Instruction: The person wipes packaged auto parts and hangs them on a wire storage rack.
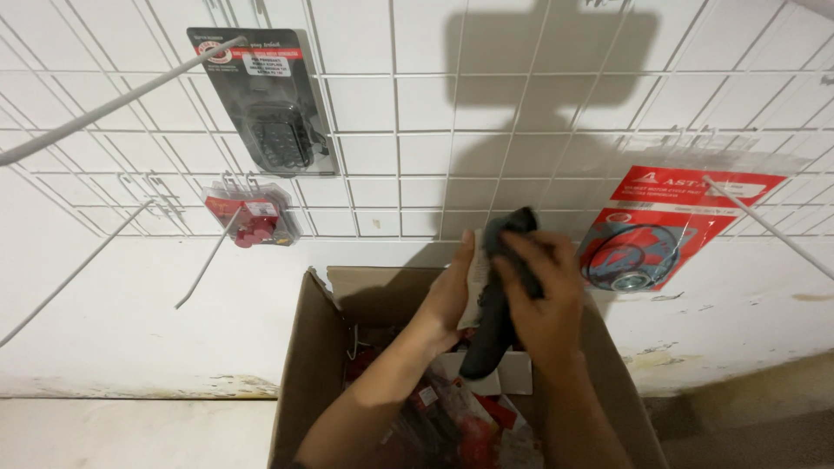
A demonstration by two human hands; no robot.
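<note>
— What do we have in our hands?

— A long black part (492,300) in a clear packet, held up over the open cardboard box (306,365), in front of the white wire grid (417,113) on the wall.

— How are we gripping it?

— Our right hand (543,300) is wrapped around its upper half, fingers closed on it. Our left hand (453,291) cups the packet's pale card from behind, fingers pressed to it.

— And around us?

— A grey packet (269,100) and a small red packet (252,215) hang at left, a red packet with rings (665,226) at right. More red packets (452,421) lie in the box.
</note>
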